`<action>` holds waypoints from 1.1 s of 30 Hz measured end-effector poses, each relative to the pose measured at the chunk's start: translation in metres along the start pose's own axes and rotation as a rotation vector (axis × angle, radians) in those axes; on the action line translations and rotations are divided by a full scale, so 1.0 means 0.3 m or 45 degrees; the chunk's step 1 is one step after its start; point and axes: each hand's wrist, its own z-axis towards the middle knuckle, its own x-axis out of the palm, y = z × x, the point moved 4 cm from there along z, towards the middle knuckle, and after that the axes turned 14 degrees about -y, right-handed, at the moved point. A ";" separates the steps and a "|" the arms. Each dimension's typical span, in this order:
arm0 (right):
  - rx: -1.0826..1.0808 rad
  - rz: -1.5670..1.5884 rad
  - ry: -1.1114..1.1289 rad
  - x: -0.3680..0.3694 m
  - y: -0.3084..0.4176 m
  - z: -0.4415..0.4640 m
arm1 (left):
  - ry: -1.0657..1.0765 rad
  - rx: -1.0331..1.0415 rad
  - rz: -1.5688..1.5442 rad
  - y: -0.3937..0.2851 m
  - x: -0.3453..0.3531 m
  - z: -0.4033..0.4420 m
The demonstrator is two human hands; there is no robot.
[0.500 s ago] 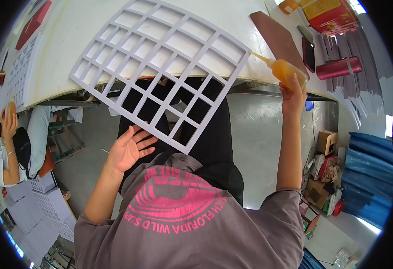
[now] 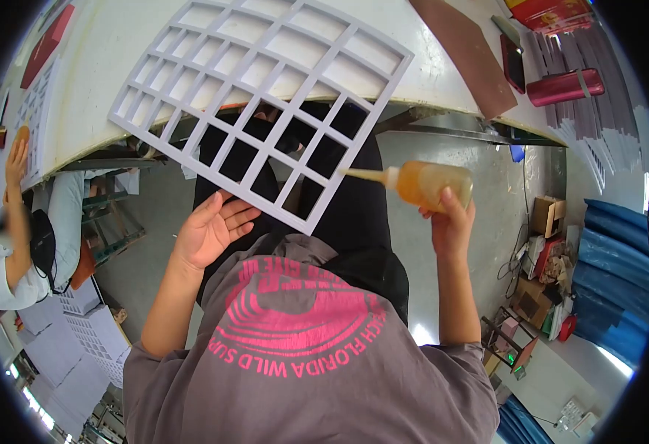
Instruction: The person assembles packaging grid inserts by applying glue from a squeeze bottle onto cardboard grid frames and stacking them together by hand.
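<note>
- My right hand [image 2: 454,222] grips the amber bottle [image 2: 434,185], nozzle at the right edge of the white lattice [image 2: 290,109].
- My left hand [image 2: 210,235], palm up, fingers spread, is at its near edge.
- The white lattice partly overhangs the desk [image 2: 88,89].

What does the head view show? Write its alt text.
Right hand holds a bottle of amber liquid, nozzle by the edge of a white grid frame overhanging a table; left hand, palm up, at the frame's near edge.
</note>
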 end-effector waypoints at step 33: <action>0.201 1.370 0.607 0.213 0.007 0.693 | 0.485 0.954 -0.125 -0.558 0.190 -0.001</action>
